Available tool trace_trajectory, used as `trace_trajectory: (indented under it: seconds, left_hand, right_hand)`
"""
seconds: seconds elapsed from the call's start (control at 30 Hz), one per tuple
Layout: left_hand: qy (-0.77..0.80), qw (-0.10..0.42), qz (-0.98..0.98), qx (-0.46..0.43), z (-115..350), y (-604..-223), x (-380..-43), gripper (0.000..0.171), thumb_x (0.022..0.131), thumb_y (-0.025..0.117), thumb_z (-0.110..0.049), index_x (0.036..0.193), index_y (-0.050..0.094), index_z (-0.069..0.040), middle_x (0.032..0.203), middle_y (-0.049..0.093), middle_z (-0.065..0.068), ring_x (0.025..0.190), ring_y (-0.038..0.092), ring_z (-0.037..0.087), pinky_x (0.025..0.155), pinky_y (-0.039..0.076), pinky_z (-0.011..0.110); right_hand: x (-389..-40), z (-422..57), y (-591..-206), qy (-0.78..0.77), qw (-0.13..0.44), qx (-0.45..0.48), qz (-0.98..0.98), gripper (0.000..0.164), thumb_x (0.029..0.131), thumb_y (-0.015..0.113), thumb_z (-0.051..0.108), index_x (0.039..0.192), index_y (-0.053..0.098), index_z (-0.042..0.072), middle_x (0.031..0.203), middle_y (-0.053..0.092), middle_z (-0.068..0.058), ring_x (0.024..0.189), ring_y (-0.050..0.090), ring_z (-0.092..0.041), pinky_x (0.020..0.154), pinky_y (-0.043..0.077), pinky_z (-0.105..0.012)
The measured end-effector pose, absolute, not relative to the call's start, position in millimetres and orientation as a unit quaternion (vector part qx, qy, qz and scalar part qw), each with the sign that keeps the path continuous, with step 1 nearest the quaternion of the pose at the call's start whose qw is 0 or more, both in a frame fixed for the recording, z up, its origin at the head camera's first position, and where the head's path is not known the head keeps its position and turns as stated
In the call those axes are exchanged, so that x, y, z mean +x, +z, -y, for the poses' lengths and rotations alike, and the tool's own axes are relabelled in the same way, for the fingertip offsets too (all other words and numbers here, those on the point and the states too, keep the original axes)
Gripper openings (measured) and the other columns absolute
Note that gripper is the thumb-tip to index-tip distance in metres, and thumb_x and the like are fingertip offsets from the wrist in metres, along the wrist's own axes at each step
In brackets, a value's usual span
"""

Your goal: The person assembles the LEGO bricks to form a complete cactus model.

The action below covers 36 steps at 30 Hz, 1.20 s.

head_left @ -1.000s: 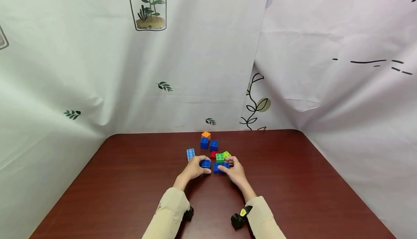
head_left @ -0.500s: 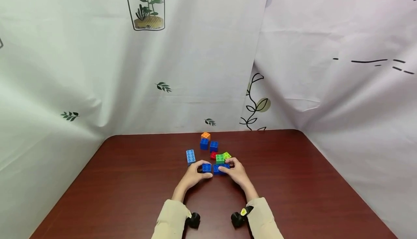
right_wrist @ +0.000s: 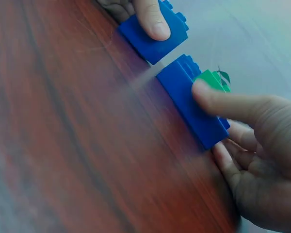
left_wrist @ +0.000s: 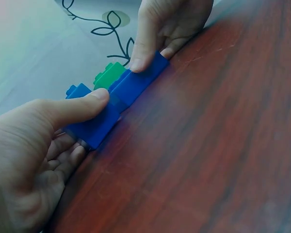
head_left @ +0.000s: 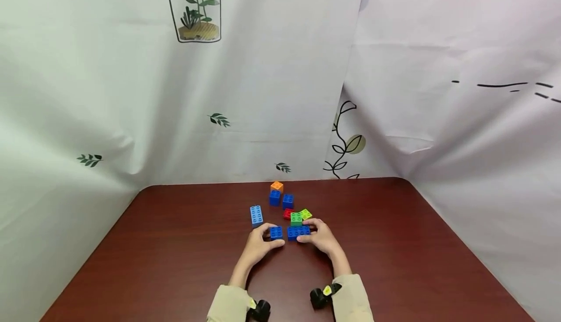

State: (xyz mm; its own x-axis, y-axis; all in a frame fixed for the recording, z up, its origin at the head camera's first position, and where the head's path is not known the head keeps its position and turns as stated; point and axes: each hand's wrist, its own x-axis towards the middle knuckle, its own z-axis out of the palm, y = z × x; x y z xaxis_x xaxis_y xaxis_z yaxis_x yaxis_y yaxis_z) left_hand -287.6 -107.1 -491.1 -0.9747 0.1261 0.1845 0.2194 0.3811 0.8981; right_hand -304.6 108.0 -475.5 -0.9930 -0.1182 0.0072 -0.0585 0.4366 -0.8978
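At three o'clock, just beside the small brick (head_left: 276, 233) our left hand (head_left: 257, 245) pinches, lies the long blue brick (head_left: 292, 234), axis nine-to-three; our right hand (head_left: 324, 238) pinches it.

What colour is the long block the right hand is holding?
The long block is blue; it shows best in the right wrist view.
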Motion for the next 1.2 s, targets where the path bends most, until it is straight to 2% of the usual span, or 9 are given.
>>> trace_trajectory:
  seconds: [0.13,0.4,0.5,0.7,0.87,1.07,1.2]
  left_hand:
    - [-0.55,0.049,0.827,-0.108,105,-489,-291,0.038,0.078,0.082,-0.021,0.11,0.067,-0.005,0.099,0.071,0.012,0.091,0.064,0.019,0.077,0.053,0.026]
    - [-0.548,0.048,0.828,-0.105,107,-483,-291,0.037,0.079,0.081,-0.019,0.111,0.067,-0.004,0.102,0.07,0.013,0.092,0.064,0.021,0.079,0.054,0.028]
    - [-0.549,0.053,0.827,-0.106,107,-483,-291,0.038,0.08,0.08,-0.019,0.112,0.067,-0.004,0.102,0.07,0.014,0.092,0.064,0.021,0.08,0.055,0.03]
    - [-0.549,0.048,0.827,-0.109,104,-489,-288,0.039,0.079,0.081,-0.019,0.113,0.067,-0.003,0.102,0.07,0.015,0.09,0.065,0.02,0.079,0.055,0.029]
    - [-0.55,0.054,0.826,-0.111,103,-491,-287,0.039,0.08,0.08,-0.019,0.113,0.067,-0.003,0.102,0.07,0.016,0.09,0.065,0.021,0.08,0.056,0.032]
    - [-0.548,0.047,0.829,-0.102,102,-491,-287,0.04,0.081,0.08,-0.021,0.116,0.066,-0.005,0.107,0.07,0.016,0.096,0.066,0.025,0.084,0.057,0.039]
    - [-0.551,0.051,0.826,-0.11,103,-492,-287,0.04,0.081,0.08,-0.019,0.116,0.066,-0.003,0.107,0.07,0.018,0.095,0.066,0.027,0.084,0.057,0.039]
  right_hand:
    - [-305,-111,-475,-0.532,0.014,-0.046,-0.846,0.042,0.076,0.082,0.007,0.113,0.065,-0.001,0.12,0.06,-0.02,0.094,0.063,-0.026,0.082,0.055,-0.04]
    - [-306,-108,-473,-0.561,0.003,-0.041,-0.827,0.035,0.076,0.082,0.008,0.105,0.063,-0.001,0.107,0.066,-0.015,0.089,0.064,-0.02,0.079,0.055,-0.035]
    - [-305,-109,-469,-0.569,0.002,-0.049,-0.821,0.035,0.08,0.08,0.014,0.107,0.062,0.001,0.11,0.065,-0.016,0.093,0.062,-0.023,0.081,0.053,-0.036]
    - [-298,-116,-472,-0.596,0.007,-0.041,-0.802,0.033,0.087,0.073,0.02,0.113,0.058,0.005,0.12,0.063,-0.014,0.107,0.058,-0.026,0.093,0.05,-0.044]
    - [-300,-118,-471,-0.656,0.024,-0.061,-0.752,0.035,0.091,0.068,0.018,0.118,0.05,0.003,0.113,0.066,-0.017,0.093,0.064,-0.018,0.087,0.055,-0.032]
    - [-300,-111,-463,-0.687,0.059,-0.079,-0.72,0.042,0.092,0.065,0.012,0.127,0.043,0.0,0.117,0.063,-0.022,0.087,0.066,-0.014,0.086,0.058,-0.033]
    - [-299,-104,-456,-0.7,0.068,-0.086,-0.706,0.043,0.093,0.062,0.007,0.129,0.041,-0.001,0.11,0.063,-0.018,0.085,0.066,-0.013,0.085,0.058,-0.03]
